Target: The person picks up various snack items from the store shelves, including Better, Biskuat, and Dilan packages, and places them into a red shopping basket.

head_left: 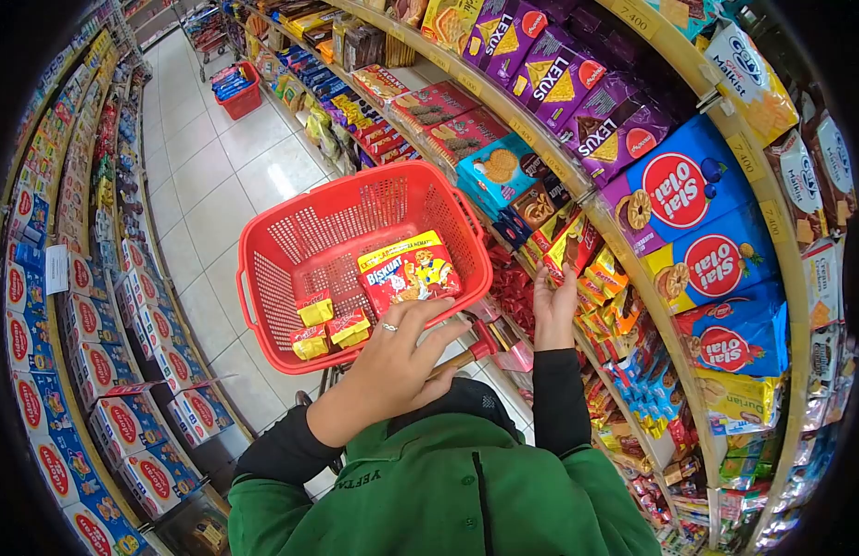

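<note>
My left hand [397, 357] is over the near rim of a red basket [309, 222], its fingers spread and a ring on one of them. A Biskuat pack [409, 271] lies in the basket just beyond those fingertips. Several small yellow and red packets [349, 327] are at the basket's near left. On the right, my right hand [554, 306] reaches to the shelf, its fingers closed on the lower end of a red and yellow packet [572, 248]. Orange and yellow packets [605, 278] hang or lie beside that hand.
Shelves with purple Lexus packs [559, 83] and blue Slai O'lai packs [717, 264] curve along the right. Vidoran boxes [123, 426] line the left shelf. Farther up the tiled aisle [202, 167] stands another red basket [239, 100], near a trolley [207, 32].
</note>
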A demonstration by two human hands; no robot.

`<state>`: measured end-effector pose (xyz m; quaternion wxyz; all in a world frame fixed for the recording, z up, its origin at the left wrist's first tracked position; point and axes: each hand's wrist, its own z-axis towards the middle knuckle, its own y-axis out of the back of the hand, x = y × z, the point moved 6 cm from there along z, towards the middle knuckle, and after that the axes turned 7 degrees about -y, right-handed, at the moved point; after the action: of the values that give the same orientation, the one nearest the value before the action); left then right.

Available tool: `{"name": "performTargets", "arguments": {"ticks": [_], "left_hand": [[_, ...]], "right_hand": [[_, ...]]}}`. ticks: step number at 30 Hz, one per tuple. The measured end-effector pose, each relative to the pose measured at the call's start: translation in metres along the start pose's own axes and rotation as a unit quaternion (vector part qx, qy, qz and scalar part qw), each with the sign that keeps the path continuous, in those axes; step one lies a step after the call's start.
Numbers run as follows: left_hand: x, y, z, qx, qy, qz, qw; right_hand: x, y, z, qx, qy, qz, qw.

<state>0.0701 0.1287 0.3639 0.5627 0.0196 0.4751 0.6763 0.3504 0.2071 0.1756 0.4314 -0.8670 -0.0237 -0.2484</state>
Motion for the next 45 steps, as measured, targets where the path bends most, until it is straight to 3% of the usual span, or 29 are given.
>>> {"name": "performTargets", "arguments": {"ticks": [6,12,16,31,38,41,45], "left_hand": [[0.002,0.0,0.0,-0.001,-0.005,-0.002,1.0],[0.005,0.0,0.0,0.003,-0.003,-0.005,1.0],[0.007,0.0,0.001,0.005,-0.006,-0.005,1.0],[0.016,0.0,-0.001,0.016,0.014,-0.003,1.0],[0.015,-0.002,-0.001,0.019,0.017,0.0,1.0],[0.014,-0.002,0.0,0.023,0.014,0.004,1.0],[0.014,-0.003,0.001,0.029,0.019,-0.003,0.999]], "right_hand": [[0.0,0.006,0.008,-0.035,-0.075,0.144,0.986],[0.006,0.003,0.002,-0.047,-0.065,0.192,0.978],[0.014,0.013,0.019,-0.012,-0.067,0.202,0.977],[0.018,0.01,0.015,-0.101,-0.067,0.278,0.953],[0.017,0.012,0.019,-0.056,-0.111,0.272,0.954],[0.013,0.004,0.007,-0.096,-0.113,0.266,0.952],[0.013,0.004,0.004,-0.059,-0.093,0.235,0.966]]}}
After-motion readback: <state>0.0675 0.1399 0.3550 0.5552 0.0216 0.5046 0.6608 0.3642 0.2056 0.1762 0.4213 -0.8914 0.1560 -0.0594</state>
